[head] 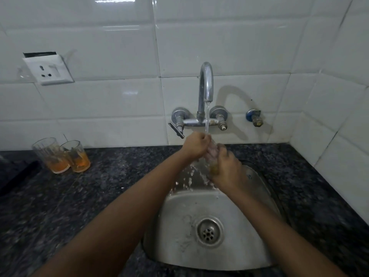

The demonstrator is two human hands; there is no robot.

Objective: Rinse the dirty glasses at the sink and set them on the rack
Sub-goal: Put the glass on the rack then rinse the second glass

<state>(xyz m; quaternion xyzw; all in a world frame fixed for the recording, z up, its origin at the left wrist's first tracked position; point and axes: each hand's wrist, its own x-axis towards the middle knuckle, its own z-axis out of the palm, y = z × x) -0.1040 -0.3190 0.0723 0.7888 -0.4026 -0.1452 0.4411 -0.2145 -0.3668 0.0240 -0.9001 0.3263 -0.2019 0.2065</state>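
Dark stone surface [50, 196] w/ a steel sink [175, 226] set in it, tap [206, 80] running at the far wall. Rinse step is on: left hand [194, 144] & right hand [225, 168] both have fingers wrapped round one glass [212, 150] under the water. Two dirty glasses [60, 154] wait far left. Next, prob. tip it out & find the rack, which isn't in view.

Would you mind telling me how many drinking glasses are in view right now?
3. Two clear glasses with orange residue, one touching the other, stand on the dark granite counter left of the sink; a third clear glass is held under the tap.
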